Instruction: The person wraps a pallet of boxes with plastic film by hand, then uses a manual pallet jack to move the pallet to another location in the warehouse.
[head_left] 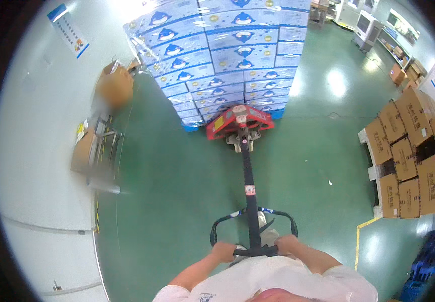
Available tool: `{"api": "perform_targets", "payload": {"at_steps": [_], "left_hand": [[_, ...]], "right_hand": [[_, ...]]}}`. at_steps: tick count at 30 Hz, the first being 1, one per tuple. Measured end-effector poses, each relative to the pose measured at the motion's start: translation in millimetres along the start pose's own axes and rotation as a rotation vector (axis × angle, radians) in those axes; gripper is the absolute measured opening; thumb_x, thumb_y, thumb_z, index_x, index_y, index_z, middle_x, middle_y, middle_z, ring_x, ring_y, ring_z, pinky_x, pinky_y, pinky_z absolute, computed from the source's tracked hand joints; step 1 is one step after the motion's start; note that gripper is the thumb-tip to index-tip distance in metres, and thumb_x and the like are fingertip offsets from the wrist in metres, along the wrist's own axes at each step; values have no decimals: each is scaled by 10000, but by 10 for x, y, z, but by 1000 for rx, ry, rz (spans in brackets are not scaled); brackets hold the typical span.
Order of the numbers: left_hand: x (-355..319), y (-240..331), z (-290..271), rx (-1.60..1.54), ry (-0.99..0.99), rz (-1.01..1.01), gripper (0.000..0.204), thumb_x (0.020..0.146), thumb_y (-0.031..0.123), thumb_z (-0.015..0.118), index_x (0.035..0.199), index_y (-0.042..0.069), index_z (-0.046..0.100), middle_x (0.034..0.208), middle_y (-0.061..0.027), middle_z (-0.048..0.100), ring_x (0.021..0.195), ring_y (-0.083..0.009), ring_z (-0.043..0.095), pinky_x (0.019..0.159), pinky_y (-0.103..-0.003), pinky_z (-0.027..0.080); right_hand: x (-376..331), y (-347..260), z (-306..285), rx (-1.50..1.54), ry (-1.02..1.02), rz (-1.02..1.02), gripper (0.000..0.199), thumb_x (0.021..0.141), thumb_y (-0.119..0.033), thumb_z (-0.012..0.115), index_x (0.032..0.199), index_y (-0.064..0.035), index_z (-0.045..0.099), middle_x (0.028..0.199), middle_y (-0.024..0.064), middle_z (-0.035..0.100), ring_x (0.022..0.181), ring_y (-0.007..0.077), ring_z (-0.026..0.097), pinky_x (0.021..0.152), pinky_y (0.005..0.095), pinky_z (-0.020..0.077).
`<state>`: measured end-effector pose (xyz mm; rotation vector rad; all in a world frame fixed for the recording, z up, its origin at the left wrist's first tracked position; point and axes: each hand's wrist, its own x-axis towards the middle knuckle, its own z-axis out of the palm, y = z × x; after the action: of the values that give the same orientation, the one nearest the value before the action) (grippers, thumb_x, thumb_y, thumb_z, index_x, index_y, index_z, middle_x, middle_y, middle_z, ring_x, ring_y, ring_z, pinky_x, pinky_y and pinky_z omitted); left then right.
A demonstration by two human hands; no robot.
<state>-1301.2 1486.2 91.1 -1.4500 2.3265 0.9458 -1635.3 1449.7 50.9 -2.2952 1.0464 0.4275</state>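
Note:
Both my hands are closed round the black loop handle of a red pallet jack. My left hand grips the handle's left side, near its lower bar; my right hand grips the right side. From the handle, a long dark shaft runs forward to the red body. Directly beyond that body rises a tall stack of blue-and-white cartons, wrapped in clear film, on a blue pallet. The jack's forks are hidden under the load.
On the right, brown cartons are stacked on a white pallet, with blue crates nearer me. Along the left wall stand a brown box and a metal-framed cart. A white wheeled unit stands far right on the green floor.

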Motion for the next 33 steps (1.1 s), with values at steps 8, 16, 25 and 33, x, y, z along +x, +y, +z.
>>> {"api": "perform_targets", "payload": {"at_steps": [8, 16, 25, 33], "left_hand": [[-154, -79, -1538, 62, -196, -3, 259, 751, 362, 611, 898, 162, 681, 843, -107, 699, 812, -339, 672, 669, -465, 542], [-131, -104, -1304, 6, -221, -20, 233, 754, 327, 622, 892, 152, 689, 812, -114, 691, 772, -344, 671, 672, -472, 537], [18, -86, -284, -25, -251, -69, 250, 724, 370, 635, 871, 171, 674, 797, -120, 686, 758, -363, 663, 663, -485, 526], [33, -154, -2510, 150, 47, 193, 198, 671, 316, 652, 717, 123, 644, 744, -102, 661, 717, -339, 647, 648, -463, 520]], "right_hand": [[90, -354, -1973, 2, -240, -73, 346, 714, -388, 679, 959, -144, 680, 880, 111, 688, 809, 332, 666, 686, 454, 529], [41, -227, -1441, 15, -106, -68, 305, 708, -423, 664, 867, -162, 678, 820, 78, 678, 761, 296, 667, 635, 432, 520], [52, -182, -749, -19, -333, -40, 400, 762, -364, 636, 1119, -184, 624, 990, 123, 679, 928, 344, 657, 773, 463, 540], [183, -111, -2946, -43, -105, -122, 291, 724, -407, 646, 865, -152, 668, 765, 105, 673, 756, 311, 673, 636, 462, 523]]}}
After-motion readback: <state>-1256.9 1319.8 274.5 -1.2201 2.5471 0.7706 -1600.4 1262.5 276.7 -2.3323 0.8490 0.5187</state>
